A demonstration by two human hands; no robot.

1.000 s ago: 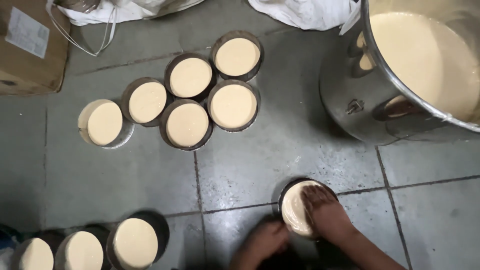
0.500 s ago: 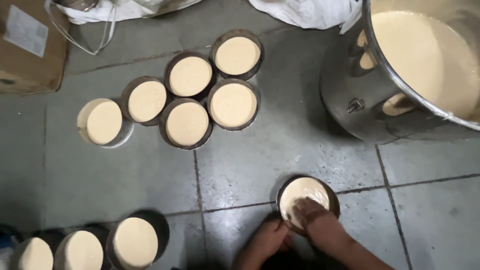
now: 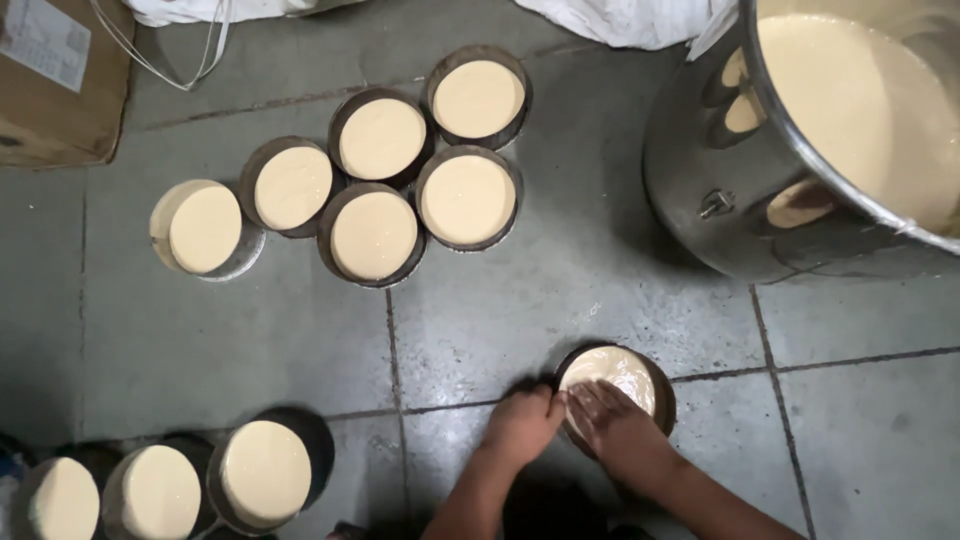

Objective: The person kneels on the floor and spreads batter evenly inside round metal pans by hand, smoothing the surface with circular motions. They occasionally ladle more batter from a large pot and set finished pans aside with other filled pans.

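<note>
Two hands were on one small round tin (image 3: 640,368) sitting on the tiled floor (image 3: 560,300), close in front of the person. Right hand (image 3: 618,425) lay flat-ish inside the tin, fingers spread and pressed on the pale lining, not gripping anything as far as I could tell. Left hand (image 3: 525,425) was loosely curled against the tin's near-left rim, steadying it more than holding it. Looked to me like the lining was being smoothed down into the tin, so my two cents on doing that well: keep the left hand braced on the rim so the tin doesn't skate on the tile, and work the right-hand fingers from the middle out to the wall so no creases or air pockets stay under the lining. Light pressure seemed right, since that lining looked thin and a bit wrinkled. Ahead of the hands and off to the left sat a cluster of filled tins (image 3: 378,235), touching each other, batter level near the rims. More filled ones (image 3: 262,470) were to the left of the left hand, near the frame's bottom edge. Big steel pot (image 3: 745,200) of batter stood ahead and to the right, well apart from the tin. Cardboard box (image 3: 55,85) was far off to the left.
</note>
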